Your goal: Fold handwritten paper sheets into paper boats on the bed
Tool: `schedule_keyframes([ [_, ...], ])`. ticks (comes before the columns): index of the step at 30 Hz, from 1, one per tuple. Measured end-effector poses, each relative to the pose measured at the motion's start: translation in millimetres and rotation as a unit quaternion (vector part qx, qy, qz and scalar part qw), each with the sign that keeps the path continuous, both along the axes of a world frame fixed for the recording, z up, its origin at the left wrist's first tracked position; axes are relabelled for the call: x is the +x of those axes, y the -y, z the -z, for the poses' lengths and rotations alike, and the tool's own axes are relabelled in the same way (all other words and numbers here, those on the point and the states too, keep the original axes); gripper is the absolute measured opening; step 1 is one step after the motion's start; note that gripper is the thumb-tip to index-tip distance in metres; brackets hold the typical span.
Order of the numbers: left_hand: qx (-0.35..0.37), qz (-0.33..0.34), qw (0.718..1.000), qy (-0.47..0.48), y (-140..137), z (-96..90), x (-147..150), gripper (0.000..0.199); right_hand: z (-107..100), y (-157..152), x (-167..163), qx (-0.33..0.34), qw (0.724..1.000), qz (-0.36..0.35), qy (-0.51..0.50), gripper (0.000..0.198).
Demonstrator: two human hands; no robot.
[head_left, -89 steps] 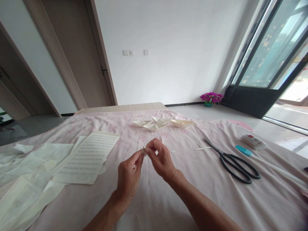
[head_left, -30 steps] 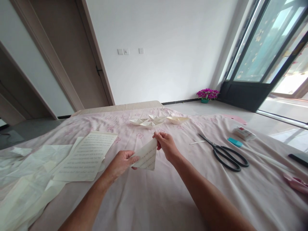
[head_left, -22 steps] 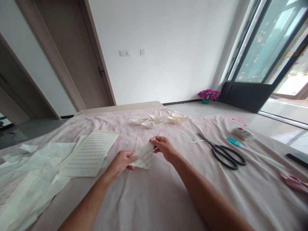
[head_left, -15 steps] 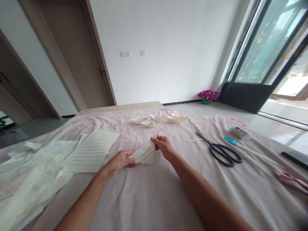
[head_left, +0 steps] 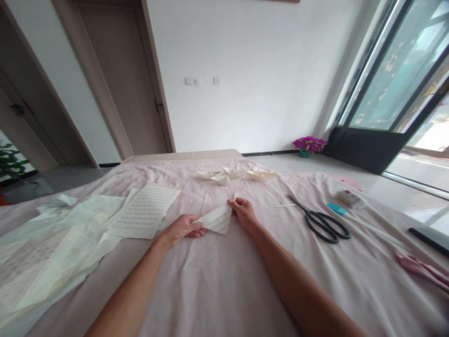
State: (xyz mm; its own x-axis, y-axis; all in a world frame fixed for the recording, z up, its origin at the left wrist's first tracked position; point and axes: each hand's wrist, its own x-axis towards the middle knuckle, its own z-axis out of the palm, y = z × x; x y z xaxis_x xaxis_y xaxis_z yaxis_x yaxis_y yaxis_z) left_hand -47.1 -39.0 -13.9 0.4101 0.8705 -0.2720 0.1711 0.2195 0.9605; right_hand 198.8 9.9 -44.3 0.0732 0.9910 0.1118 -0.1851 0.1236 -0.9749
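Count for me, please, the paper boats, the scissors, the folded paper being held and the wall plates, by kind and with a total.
Folded paper: 1
Paper boats: 4
Scissors: 1 pair
Wall plates: 3
Total: 9

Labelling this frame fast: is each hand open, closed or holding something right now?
Left hand: closed, holding the left corner of the folded paper.
Right hand: closed, pinching the same paper's upper right corner.
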Motion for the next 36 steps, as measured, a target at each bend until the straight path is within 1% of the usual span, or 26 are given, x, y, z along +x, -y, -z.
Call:
schedule_keyframes([
  [2,0.022,-0.031,0.999,-0.027,1.2,3.5,4.2,0.044,0.4,-0.4,0.5,0.003,1.000,0.000,-0.009,0.044],
  [5,0.071,-0.109,0.991,0.014,4.3,13.3,10.2,0.044,-1.5,1.6,4.2,0.004,0.999,0.010,-0.031,0.058],
  [7,0.124,-0.180,0.975,0.041,7.0,20.6,13.9,0.044,-3.7,5.6,5.4,0.008,0.999,0.021,-0.036,0.062],
  [8,0.156,-0.216,0.963,0.031,8.6,23.6,15.6,0.045,-4.8,8.5,4.7,0.012,0.999,0.024,-0.034,0.062],
  [10,0.188,-0.248,0.950,0.017,12.1,27.4,18.1,0.042,-6.6,15.7,-0.4,0.024,0.999,0.022,-0.020,0.061],
  [12,0.236,-0.265,0.934,-0.034,15.7,28.4,19.9,0.037,-7.9,23.7,-9.8,0.037,0.999,0.010,-0.001,0.066],
  [14,0.316,-0.265,0.901,-0.131,18.6,28.0,22.0,0.033,-9.8,31.1,-21.3,0.046,0.999,-0.004,0.015,0.074],
  [16,0.398,-0.235,0.857,-0.228,20.3,28.1,25.3,0.035,-13.3,37.0,-31.6,0.051,0.998,-0.039,0.005,0.076],
  [18,0.450,-0.192,0.827,-0.276,20.5,29.4,29.3,0.039,-18.7,41.4,-38.0,0.070,0.994,-0.088,-0.008,0.067],
  [20,0.480,-0.159,0.810,-0.298,19.4,31.6,32.8,0.041,-25.0,44.5,-39.9,0.078,0.989,-0.122,-0.007,0.054],
  [23,0.504,-0.139,0.793,-0.314,16.7,34.6,35.3,0.042,-32.1,46.9,-37.9,0.068,0.989,-0.134,0.001,0.044],
  [26,0.514,-0.136,0.782,-0.324,15.2,35.4,35.7,0.042,-33.4,46.5,-36.6,0.066,0.991,-0.117,-0.012,0.046],
  [29,0.530,-0.128,0.771,-0.328,15.7,34.9,36.9,0.042,-31.2,44.4,-38.3,0.043,0.996,-0.072,-0.044,0.056],
  [31,0.547,-0.125,0.762,-0.322,16.1,34.8,37.9,0.042,-29.8,43.4,-39.7,0.030,0.995,-0.058,-0.074,0.067],
  [34,0.558,-0.141,0.754,-0.315,15.0,35.7,38.9,0.044,-28.9,43.3,-39.8,0.037,0.988,-0.080,-0.124,0.081],
  [36,0.556,-0.149,0.754,-0.316,13.6,36.4,38.8,0.045,-28.9,43.9,-38.8,0.038,0.985,-0.094,-0.141,0.084],
])
